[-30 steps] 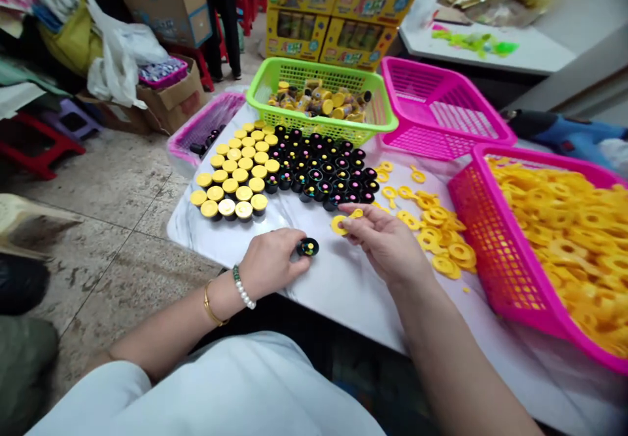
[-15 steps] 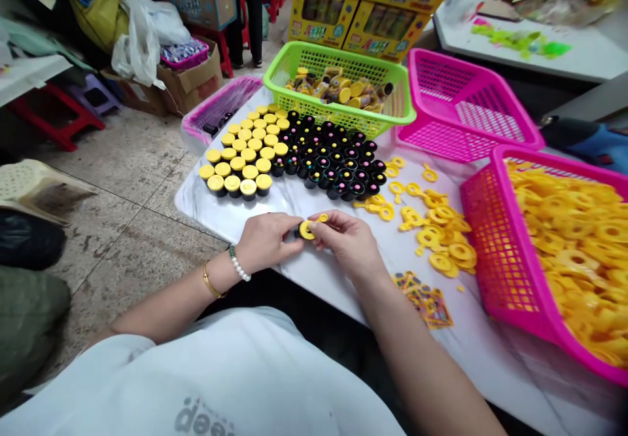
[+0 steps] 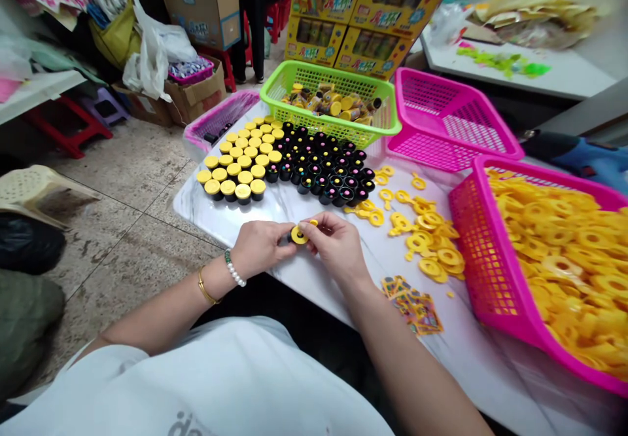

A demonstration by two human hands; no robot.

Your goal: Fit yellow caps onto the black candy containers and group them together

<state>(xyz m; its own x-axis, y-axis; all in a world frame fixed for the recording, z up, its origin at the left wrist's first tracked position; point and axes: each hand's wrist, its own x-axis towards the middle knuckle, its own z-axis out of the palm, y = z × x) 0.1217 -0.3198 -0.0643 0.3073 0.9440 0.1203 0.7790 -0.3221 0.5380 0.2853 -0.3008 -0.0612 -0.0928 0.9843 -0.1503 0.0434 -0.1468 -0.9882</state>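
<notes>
My left hand is closed around a small black pot near the front edge of the white table. My right hand pinches a yellow lid and presses it on top of that pot. Behind my hands stand several black pots: a capped group with yellow lids at the left and an uncapped group showing coloured contents at the right. Loose yellow lids lie scattered to the right of my hands.
A pink basket full of yellow lids fills the right side. An empty pink basket and a green basket of small bottles stand at the back. Another pink tray holds black pots. Printed stickers lie near the front edge.
My right hand brought the yellow lid from the right over to the black pot in my left hand. Both hands now meet at the pot, with the lid on top.
</notes>
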